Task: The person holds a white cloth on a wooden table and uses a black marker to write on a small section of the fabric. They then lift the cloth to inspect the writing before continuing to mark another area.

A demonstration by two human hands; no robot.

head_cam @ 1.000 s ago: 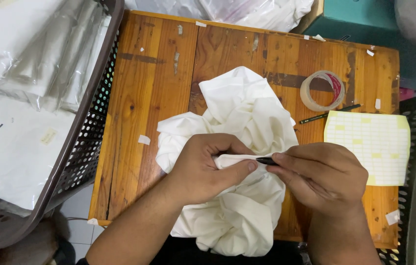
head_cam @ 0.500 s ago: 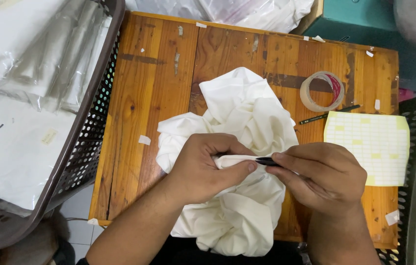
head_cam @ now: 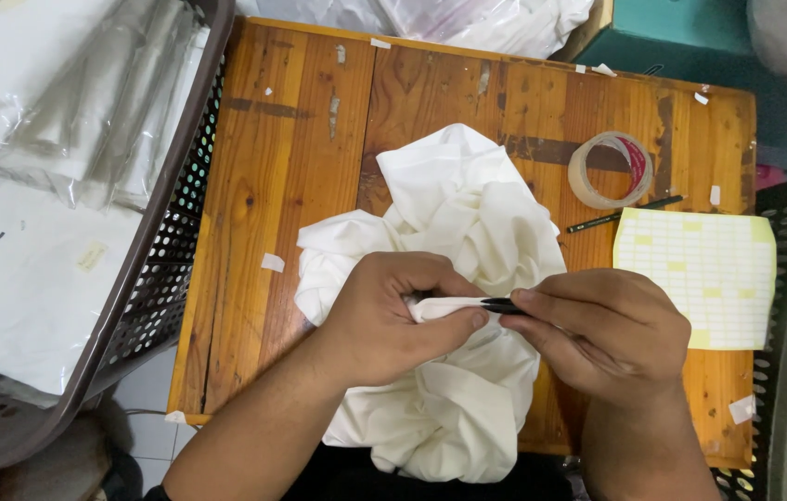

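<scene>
Two hands at lower centre of the head view: left hand pinching a fold of white cloth heaped on the wooden table, right hand gripping a black pen-like tool at that fold. Best kept taut, tip steady, strokes short.

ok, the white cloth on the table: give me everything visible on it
The white cloth is plain, off-white, soft-looking fabric, crumpled into a loose heap with deep folds. It lies mid-table on the wooden table and spills over the near edge. The left hand pinches a small fold of it taut; the right hand holds a thin dark tool against that fold. No print or seam detail is clear.
</scene>
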